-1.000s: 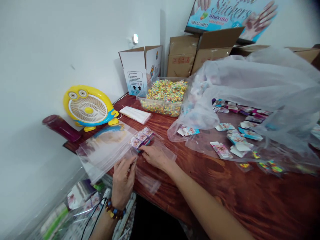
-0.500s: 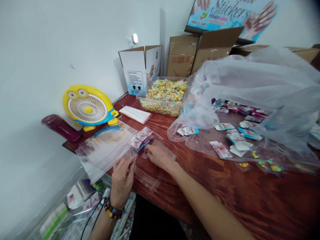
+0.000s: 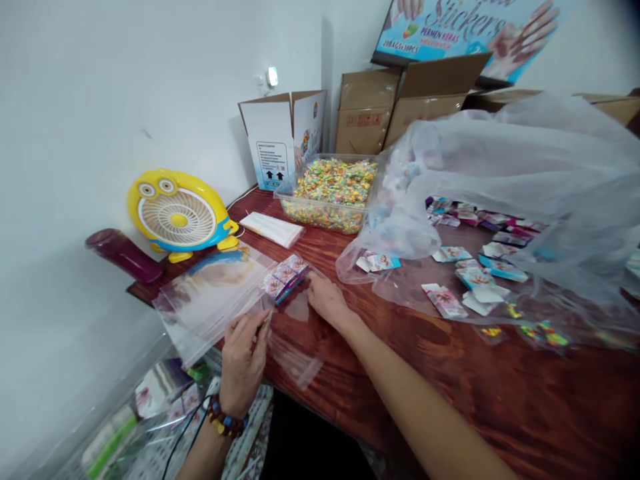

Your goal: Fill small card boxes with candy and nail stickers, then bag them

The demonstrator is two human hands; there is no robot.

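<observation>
A row of small printed boxes (image 3: 285, 277) lies on the table, at the mouth of or inside a clear plastic bag (image 3: 299, 308); I cannot tell which. My left hand (image 3: 245, 353), with a beaded bracelet at the wrist, pinches the edge of that bag just in front of the boxes. At the right end of the row is my right hand (image 3: 327, 300), its fingers curled in and partly hidden; whether they grip the bag or only touch the boxes does not show. Flat clear bags (image 3: 215, 293) lie in a stack left of the boxes.
Behind stand a tub of colourful candy packets (image 3: 327, 217), a white carton (image 3: 273, 143) and a white packet (image 3: 273, 229). A yellow fan (image 3: 177, 213) and a dark red bottle (image 3: 123, 255) are left. To the right, a large translucent bag (image 3: 475, 160) spills small boxes.
My right hand has moved right, from the front of the row of boxes to its right end. My left hand stays pinched on the bag.
</observation>
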